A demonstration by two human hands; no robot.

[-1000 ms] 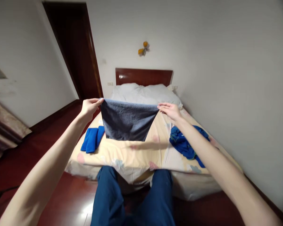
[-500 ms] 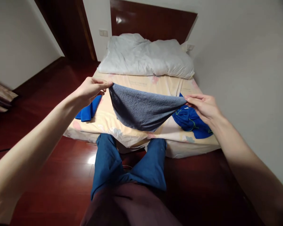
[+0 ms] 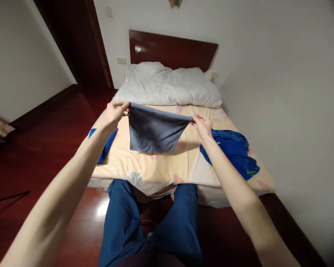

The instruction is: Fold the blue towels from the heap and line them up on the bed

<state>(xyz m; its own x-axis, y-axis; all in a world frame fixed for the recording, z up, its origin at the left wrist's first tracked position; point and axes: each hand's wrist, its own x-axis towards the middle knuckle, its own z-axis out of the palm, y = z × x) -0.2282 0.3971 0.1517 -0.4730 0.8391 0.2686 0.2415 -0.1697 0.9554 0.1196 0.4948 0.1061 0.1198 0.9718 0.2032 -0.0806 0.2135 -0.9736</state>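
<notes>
A grey-blue towel [image 3: 156,129] hangs stretched between my two hands above the bed. My left hand [image 3: 117,112] pinches its upper left corner. The upper right corner is gripped by my right hand [image 3: 202,127], between thumb and fingers. The towel's lower edge hangs free over the flowered sheet. On the bed beside my left forearm lies a blue cloth [image 3: 108,146], partly hidden by that arm. A crumpled blue garment [image 3: 233,152] with a bit of green trim lies to the right, partly behind my right forearm.
The bed's flowered sheet [image 3: 167,168] spreads in front of my knees. A pale quilt [image 3: 169,85] is bunched against the dark wooden headboard [image 3: 172,52]. A white wall [image 3: 289,111] stands along the right. A thin black rod [image 3: 11,196] shows above the floor at left.
The towel has moved forward, farther from my body, and its lower edge hangs straighter. My right hand has come inward, closer to the left. The view has tilted upward.
</notes>
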